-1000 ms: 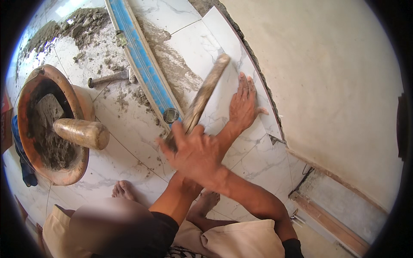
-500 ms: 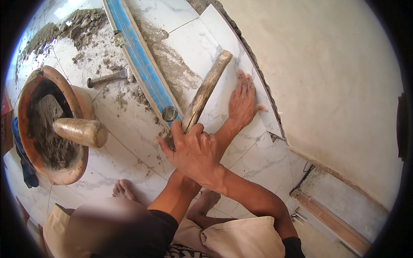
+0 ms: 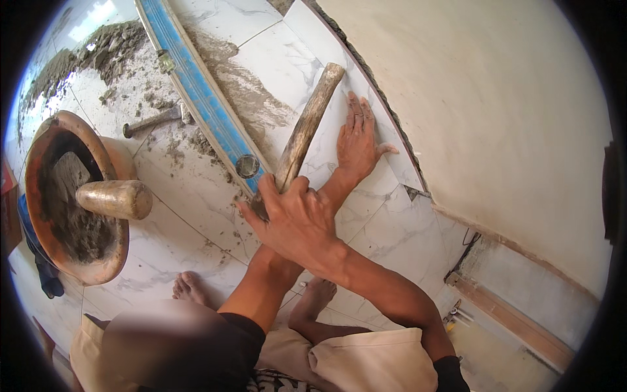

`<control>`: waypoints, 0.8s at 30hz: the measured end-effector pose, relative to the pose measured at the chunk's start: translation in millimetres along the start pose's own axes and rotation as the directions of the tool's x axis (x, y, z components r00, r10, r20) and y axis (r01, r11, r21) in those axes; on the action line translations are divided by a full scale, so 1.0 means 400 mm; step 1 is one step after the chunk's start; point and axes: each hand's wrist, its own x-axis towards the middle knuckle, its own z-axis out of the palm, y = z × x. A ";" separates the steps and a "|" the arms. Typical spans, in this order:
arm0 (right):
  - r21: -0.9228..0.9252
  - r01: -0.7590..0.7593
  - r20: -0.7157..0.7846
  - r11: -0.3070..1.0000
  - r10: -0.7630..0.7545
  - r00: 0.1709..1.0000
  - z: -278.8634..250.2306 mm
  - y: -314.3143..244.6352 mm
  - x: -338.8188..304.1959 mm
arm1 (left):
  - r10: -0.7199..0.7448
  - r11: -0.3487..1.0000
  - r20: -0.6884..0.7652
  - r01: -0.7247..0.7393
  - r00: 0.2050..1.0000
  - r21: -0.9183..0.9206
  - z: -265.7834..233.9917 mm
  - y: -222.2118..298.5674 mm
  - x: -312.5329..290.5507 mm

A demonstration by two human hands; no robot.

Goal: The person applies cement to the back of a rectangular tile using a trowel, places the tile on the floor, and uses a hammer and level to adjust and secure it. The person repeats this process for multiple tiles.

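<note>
My forearms cross, the right over the left. My left hand (image 3: 358, 144) lies flat with fingers stretched out on a white marbled tile (image 3: 330, 46) beside the wall. My right hand (image 3: 297, 219) is closed round the near end of a tool with a thick wooden handle (image 3: 310, 124); its other end points away over the tile. A dark part of this tool shows by the thumb, but its head is mostly hidden under the hand. Just left of the handle lies a long blue spirit level (image 3: 206, 98), its near end by my right fingertips.
An orange bucket (image 3: 117, 242) of grey mortar holds a wooden-handled trowel (image 3: 117, 199) at left. A hammer (image 3: 153, 121) and loose mortar (image 3: 117, 52) lie beyond. A cream wall (image 3: 470, 111) stands at right, with a gap along the tile edge. My bare feet (image 3: 192, 287) are on the floor.
The whole view has shifted slightly, so things appear a little further left. Both hands keep nearly the same pose and place on the tile and the tool.
</note>
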 end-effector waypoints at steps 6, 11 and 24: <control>0.055 0.145 -0.006 0.988 -0.145 0.989 -0.162 0.062 -0.172 | 0.164 0.986 -0.132 -0.165 0.977 0.007 0.026 -0.103 0.015; 0.042 0.159 0.033 0.986 -0.161 0.986 -0.150 0.158 -0.367 | -0.024 0.942 -0.356 -0.098 0.934 -0.321 -0.027 -0.117 0.073; -0.064 0.000 -0.148 0.998 -0.010 0.989 0.113 0.150 -0.379 | 0.188 0.978 -0.310 -0.206 0.932 -0.024 -0.080 -0.132 0.166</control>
